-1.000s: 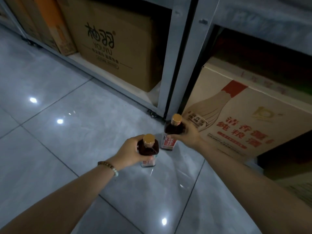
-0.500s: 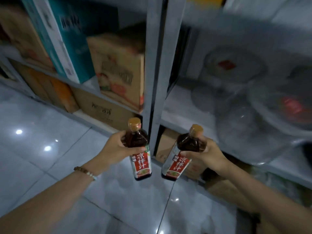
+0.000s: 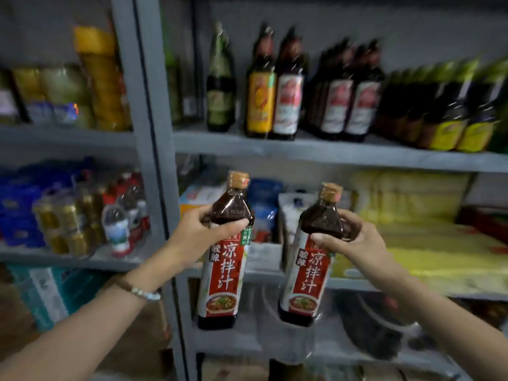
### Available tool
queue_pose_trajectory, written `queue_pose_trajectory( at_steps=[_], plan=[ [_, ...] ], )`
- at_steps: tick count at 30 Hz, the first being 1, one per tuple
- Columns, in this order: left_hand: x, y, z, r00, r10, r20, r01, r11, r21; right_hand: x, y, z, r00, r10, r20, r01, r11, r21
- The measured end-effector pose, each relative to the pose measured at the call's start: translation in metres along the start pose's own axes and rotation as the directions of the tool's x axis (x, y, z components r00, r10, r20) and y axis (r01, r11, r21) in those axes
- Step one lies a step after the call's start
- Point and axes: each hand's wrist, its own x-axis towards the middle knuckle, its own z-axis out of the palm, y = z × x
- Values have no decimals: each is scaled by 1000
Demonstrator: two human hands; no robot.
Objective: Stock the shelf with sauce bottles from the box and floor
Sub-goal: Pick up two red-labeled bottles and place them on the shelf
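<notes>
- Brown sauce fills the left bottle (image 3: 222, 270), held mid-frame; the left hand (image 3: 198, 232) has its grip clamped round the bottle's shoulder.
- Just right of it, not touching, the right bottle (image 3: 308, 270) sits in the right hand (image 3: 354, 237), clamped likewise.
- Neither is shelved yet; the upper shelf (image 3: 330, 154), upper right, already carries a row of bottles (image 3: 288, 86).
- Box and floor are out of view, so I cannot tell how much stock remains.

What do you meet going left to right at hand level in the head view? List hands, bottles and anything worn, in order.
bracelet → left hand → left bottle, gripped at its shoulder → right bottle, tilted → right hand, gripping it.
</notes>
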Motion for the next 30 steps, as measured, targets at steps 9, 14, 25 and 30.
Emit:
queue_pose_trajectory(
  at_steps=[9, 14, 25, 30],
  plan=[
    [59, 138, 126, 970, 192, 152, -181, 980, -85, -5, -124, -156, 943, -186, -276, 171, 982, -79],
    [80, 175, 218, 961, 230, 153, -213, 970, -117, -4, -146, -242, 919, -258, -298, 236, 966, -108],
    [154, 221, 345, 980, 192, 41, -187, 977, -103, 58, -142, -394, 921, -285, -264, 294, 956, -8],
    [197, 232, 347, 980, 197, -37, -199, 977, -82, 94, -136, -409, 910, -326, -257, 346, 938, 34]
  ],
)
